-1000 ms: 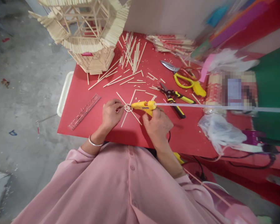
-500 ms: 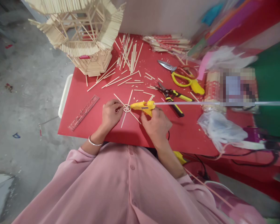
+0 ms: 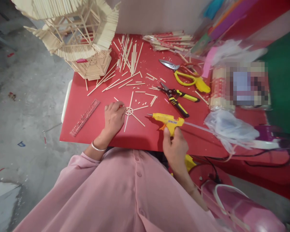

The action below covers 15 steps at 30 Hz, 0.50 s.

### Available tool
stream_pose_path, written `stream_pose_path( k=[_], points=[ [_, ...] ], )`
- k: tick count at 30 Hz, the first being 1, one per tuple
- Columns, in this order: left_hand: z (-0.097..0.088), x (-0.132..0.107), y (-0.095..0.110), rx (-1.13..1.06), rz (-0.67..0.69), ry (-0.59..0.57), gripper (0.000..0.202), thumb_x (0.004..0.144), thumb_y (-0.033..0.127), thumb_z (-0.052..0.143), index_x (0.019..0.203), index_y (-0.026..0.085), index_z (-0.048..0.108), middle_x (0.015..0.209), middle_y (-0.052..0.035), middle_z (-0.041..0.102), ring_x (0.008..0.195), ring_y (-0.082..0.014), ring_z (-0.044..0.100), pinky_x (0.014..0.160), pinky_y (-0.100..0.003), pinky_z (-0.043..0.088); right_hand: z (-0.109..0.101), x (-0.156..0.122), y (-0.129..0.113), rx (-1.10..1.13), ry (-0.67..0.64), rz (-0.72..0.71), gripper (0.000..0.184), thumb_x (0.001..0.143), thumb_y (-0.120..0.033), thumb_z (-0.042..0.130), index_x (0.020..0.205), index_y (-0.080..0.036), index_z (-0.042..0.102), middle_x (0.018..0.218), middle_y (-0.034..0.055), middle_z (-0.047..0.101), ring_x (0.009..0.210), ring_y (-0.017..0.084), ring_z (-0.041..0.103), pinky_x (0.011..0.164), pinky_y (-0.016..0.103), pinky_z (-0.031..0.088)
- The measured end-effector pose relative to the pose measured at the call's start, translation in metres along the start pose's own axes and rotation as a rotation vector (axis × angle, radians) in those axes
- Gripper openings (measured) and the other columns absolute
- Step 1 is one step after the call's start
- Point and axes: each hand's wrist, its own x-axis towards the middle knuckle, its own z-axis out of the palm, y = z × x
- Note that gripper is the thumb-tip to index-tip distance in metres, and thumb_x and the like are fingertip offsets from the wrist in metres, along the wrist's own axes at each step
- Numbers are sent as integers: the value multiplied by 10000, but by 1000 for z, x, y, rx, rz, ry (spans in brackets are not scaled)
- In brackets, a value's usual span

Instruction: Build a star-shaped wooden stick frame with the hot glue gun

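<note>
My right hand point(image 3: 175, 146) grips the handle of a yellow glue gun point(image 3: 168, 120) near the front edge of the red table point(image 3: 145, 135); its nozzle points left, a hand's width away from a star of thin wooden sticks point(image 3: 130, 111). A clear glue stick trails from the gun's back to the right. My left hand point(image 3: 114, 116) rests with curled fingers on the left side of the stick star, pressing it to the table.
A tall stick-built tower model point(image 3: 74, 35) stands at the table's far left corner. Loose sticks point(image 3: 128, 61) lie behind the star. A ruler point(image 3: 85, 117) lies left; yellow scissors point(image 3: 186, 75), cutters point(image 3: 176, 98), and a plastic bag point(image 3: 228, 129) lie right.
My right hand has pulled the glue gun back from the centre of the stick star to the right and toward the table's front edge. The left hand stayed on the star.
</note>
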Motion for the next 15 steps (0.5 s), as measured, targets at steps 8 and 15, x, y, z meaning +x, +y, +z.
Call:
stream_pose_path(
  k=[8, 15],
  points=[
    [-2, 2, 7, 58, 51, -35, 228, 980, 231, 523, 897, 253, 734, 1156, -88, 720, 1003, -281, 577, 811, -438, 344, -25, 2, 8, -233, 167, -96, 425, 979, -479, 481, 1037, -154, 749, 865, 145, 673, 817, 274, 550, 717, 379, 369],
    [0, 1, 5, 66, 31, -28, 244, 984, 246, 516, 877, 263, 734, 1150, -87, 717, 1003, -269, 580, 831, -439, 368, -14, 26, -30, -63, 133, -294, 300, 991, -384, 519, 1005, -230, 776, 898, 92, 697, 861, 243, 582, 784, 375, 387]
  ],
)
